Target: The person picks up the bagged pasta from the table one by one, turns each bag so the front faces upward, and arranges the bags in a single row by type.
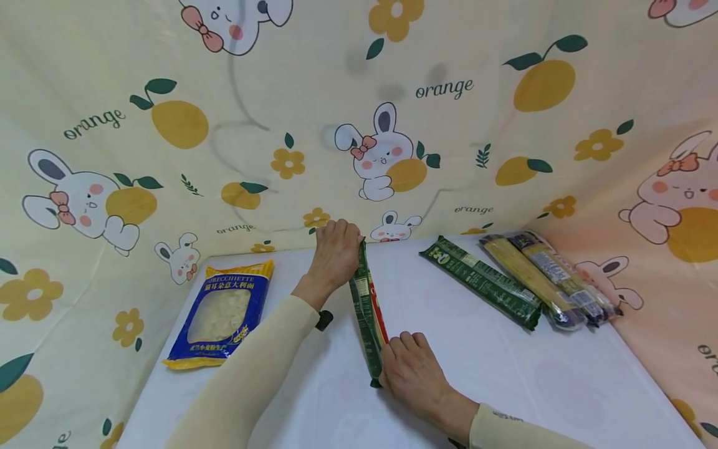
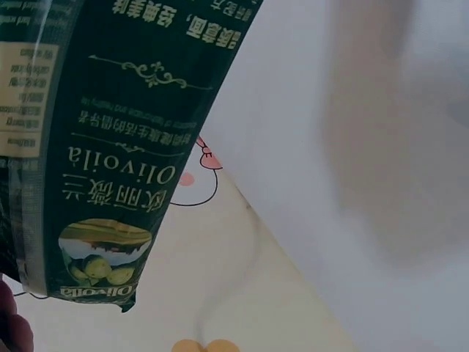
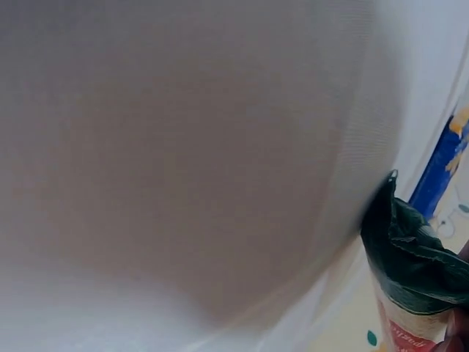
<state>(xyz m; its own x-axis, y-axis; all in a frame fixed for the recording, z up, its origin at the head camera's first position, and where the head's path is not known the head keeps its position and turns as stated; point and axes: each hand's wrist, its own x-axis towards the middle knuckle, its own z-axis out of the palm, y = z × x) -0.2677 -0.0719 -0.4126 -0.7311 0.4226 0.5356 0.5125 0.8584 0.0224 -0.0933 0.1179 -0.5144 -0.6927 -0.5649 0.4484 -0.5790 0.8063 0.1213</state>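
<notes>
Both hands hold a long green Olivoila pasta packet (image 1: 366,315), turned partly on its edge over the middle of the white table. My left hand (image 1: 335,254) grips its far end, and my right hand (image 1: 419,379) grips the near end. A strip of red shows along the packet's right side. The left wrist view has the green face of the pasta packet (image 2: 121,158) large, with lettering and a picture of olives. In the right wrist view the packet's crumpled end (image 3: 410,257) is seen beside the fingertips (image 3: 456,326).
A blue and yellow orecchiette bag (image 1: 221,315) lies on the table (image 1: 314,399) at left. At right lie another green packet (image 1: 482,284) and two clear packs of long pasta, one yellowish (image 1: 530,277), one darker (image 1: 563,277). Printed cloth (image 1: 314,93) hangs behind.
</notes>
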